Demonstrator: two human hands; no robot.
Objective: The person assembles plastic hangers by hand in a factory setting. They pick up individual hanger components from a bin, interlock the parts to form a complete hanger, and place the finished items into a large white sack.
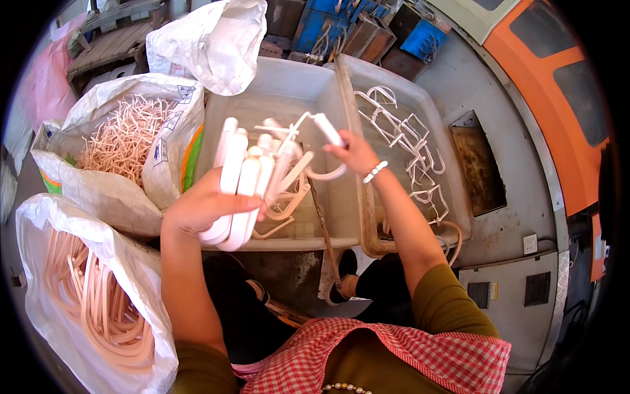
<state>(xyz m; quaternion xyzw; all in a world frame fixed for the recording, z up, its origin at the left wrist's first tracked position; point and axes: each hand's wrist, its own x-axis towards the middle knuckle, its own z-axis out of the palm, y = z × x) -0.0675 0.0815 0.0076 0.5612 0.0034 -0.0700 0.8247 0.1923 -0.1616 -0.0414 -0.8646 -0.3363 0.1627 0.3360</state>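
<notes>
My left hand [205, 202] is wrapped round a bundle of pale pink moulded plastic pieces [249, 176], long and flat with rounded ends, held upright over the left tub. Just right of it, my right hand [357, 155] pinches a curved pale pink plastic piece [327, 129]; its exact kind cannot be made out. Below the hands, more curved plastic pieces [293, 202] show inside the left plastic tub [262, 244]. The far ends of the bundle overlap, and some are blurred.
The right tub [453, 157] contains white branching plastic frames [400, 128]. On my left, one woven sack [98, 190] holds thin pink plastic scraps [128, 134]; a nearer sack [141, 262] holds curved pink strips [98, 308]. An orange-and-grey machine [535, 72] stands at the right.
</notes>
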